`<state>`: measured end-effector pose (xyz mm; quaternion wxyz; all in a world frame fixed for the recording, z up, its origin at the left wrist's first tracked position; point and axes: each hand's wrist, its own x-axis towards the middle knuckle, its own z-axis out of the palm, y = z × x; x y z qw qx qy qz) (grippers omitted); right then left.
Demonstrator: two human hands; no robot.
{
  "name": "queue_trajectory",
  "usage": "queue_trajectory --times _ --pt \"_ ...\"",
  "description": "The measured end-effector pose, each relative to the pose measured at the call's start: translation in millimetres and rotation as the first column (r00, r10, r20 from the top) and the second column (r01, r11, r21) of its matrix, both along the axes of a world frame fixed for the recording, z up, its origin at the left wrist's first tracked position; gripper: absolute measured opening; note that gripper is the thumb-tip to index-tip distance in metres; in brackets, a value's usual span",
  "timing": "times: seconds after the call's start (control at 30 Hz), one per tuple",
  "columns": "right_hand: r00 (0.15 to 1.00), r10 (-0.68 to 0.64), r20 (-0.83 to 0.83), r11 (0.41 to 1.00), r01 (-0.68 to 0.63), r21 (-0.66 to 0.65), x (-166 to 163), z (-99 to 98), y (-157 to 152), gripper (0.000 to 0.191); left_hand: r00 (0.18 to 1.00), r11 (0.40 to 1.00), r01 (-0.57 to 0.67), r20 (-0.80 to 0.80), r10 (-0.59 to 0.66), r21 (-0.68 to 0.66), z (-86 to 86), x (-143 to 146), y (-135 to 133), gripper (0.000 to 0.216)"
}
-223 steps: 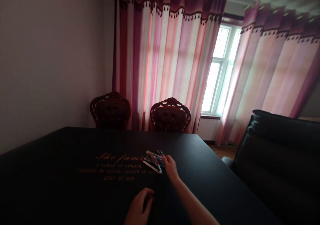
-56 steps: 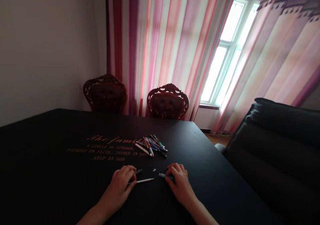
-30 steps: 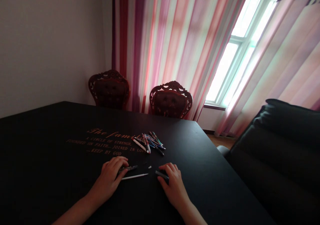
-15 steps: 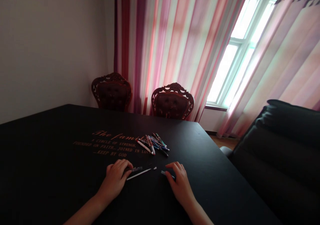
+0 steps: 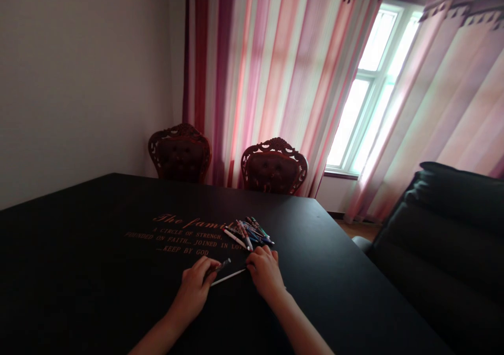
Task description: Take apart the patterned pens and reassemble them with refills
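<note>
your left hand [image 5: 196, 288] pinches a dark pen barrel [image 5: 222, 264] over the black table [image 5: 98, 271], tip pointing right. a thin white refill [image 5: 228, 277] lies between both hands, its far end at your curled right hand [image 5: 264, 272]; whether those fingers grip it cannot be told, with the pile of pens [image 5: 248, 231] just beyond

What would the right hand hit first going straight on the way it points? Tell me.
Most likely the pile of pens, lying just beyond the right hand on the black table; depth is unclear. The dark pen piece in the left hand lies off that line.
</note>
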<state>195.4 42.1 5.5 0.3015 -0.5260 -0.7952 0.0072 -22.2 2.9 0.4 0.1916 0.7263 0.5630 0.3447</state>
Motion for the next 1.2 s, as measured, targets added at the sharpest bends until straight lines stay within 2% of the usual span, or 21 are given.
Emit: queue_trajectory --times 0.2,0.33,0.5,0.8,0.9,1.03,1.1,1.2 --pt "0.987 -0.040 -0.156 0.999 0.037 -0.024 5.3 0.9 -6.0 0.018 0.999 0.999 0.033 0.007 -0.033 -0.022 -0.9 2.8 -4.5 0.014" --pt "0.969 0.020 -0.247 1.000 -0.016 0.018 4.0 7.0 -17.2 0.014 0.998 0.997 0.064 -0.006 -0.064 -0.038 0.2 4.9 -6.0 0.012" --pt "0.970 0.156 -0.186 0.986 -0.142 0.084 -6.8 15.3 -31.6 0.011 0.998 0.997 0.063 -0.013 -0.063 -0.042 0.3 6.8 -4.0 0.011" --pt "0.984 0.178 0.006 0.977 -0.178 0.117 -18.2 17.8 -42.3 0.016 0.994 0.996 0.086 -0.060 -0.086 -0.009 -0.8 7.5 -5.0 0.011" --pt "0.974 0.226 -0.001 0.968 -0.224 0.111 -18.5 22.0 -43.6 0.018 0.996 0.995 0.094 0.000 -0.094 -0.009 -1.4 6.6 -4.4 0.010" --pt "0.990 0.111 -0.082 0.991 -0.104 0.086 -6.3 23.2 -35.1 0.022 0.985 0.996 0.090 0.148 -0.087 -0.019 -4.2 4.4 -0.2 0.010" --pt "0.998 0.039 -0.048 0.998 -0.037 0.055 3.1 18.1 -27.8 0.020 0.979 0.995 0.094 0.183 -0.089 -0.016 -5.6 3.7 1.9 0.011" --pt "0.999 -0.002 0.046 1.000 0.001 0.018 12.9 7.6 -19.5 0.019 0.978 0.996 0.091 0.189 -0.085 -0.022 -6.3 4.0 2.2 0.010"
